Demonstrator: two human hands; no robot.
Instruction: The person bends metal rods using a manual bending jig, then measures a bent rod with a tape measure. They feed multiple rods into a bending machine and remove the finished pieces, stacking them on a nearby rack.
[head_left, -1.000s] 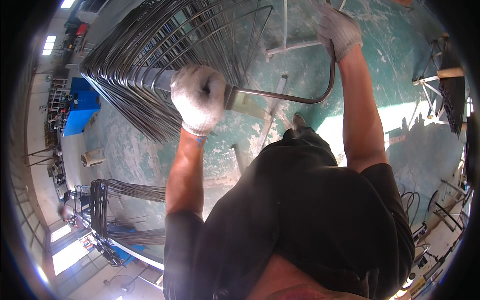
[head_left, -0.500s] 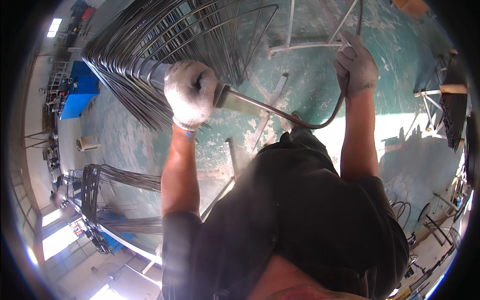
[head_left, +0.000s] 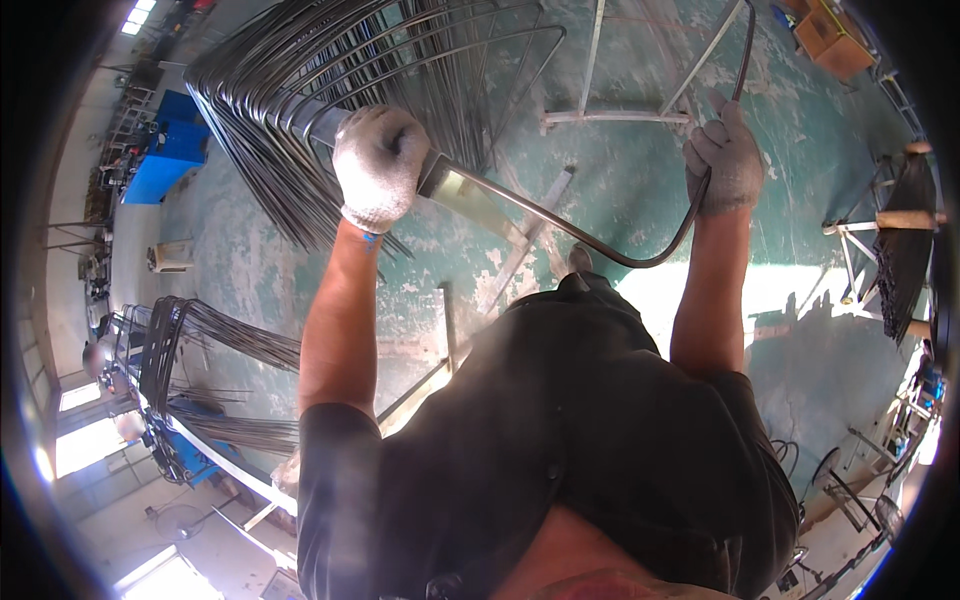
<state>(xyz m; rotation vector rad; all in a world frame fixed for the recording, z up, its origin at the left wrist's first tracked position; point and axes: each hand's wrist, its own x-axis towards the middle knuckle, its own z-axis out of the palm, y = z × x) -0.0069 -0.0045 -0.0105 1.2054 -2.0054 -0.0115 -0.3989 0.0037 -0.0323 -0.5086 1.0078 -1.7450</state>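
Note:
My left hand [head_left: 380, 170], in a white knitted glove, is curled closed at the end of a pale metal beam [head_left: 323, 124], where a bent metal rod [head_left: 530, 207] meets it. Its fingertips are hidden beneath the glove. From there the rod slopes to the right, curves upward and runs through my right hand [head_left: 725, 165], also gloved. That hand is closed round the rod, one finger stretched along it. The far end of the rod passes out at the top of the view. Many similar bent rods [head_left: 265, 90] hang in a dense bundle over the beam beside my left hand.
White metal frame legs [head_left: 615, 117] stand on the worn green floor ahead. Another batch of bent rods [head_left: 165, 350] hangs at the left. A blue box [head_left: 165, 150] is at the far left, a brown carton [head_left: 835, 42] at the far right. Dark rods [head_left: 905, 245] hang on a right-hand rack.
My right hand has come slightly nearer and to the right, with the rod's curve shifting the same way. My left hand stays closed at the beam end. The whole view has turned slightly.

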